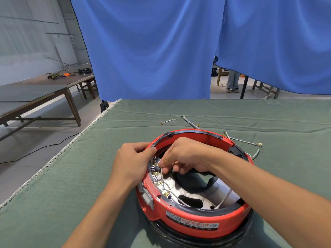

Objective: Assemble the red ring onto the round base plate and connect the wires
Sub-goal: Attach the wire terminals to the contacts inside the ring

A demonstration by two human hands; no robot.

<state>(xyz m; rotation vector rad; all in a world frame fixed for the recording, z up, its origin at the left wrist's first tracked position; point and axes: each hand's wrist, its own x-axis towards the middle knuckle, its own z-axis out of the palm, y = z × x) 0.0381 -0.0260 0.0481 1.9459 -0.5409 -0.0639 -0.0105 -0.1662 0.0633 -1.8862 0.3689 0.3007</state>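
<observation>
The red ring sits on the base plate near the counter's front edge. The left hand grips the ring's rim, steadying it; the right hand pinches a thin wire at the terminals. The wire looks light and springy, best held just behind its brass lug. Spare wires lie beyond on green cloth, with blue curtains behind.

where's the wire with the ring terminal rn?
Head view: the ring-terminal wire lies loose on the green cloth, right of centre, just beyond the red ring's far-right rim.
</observation>
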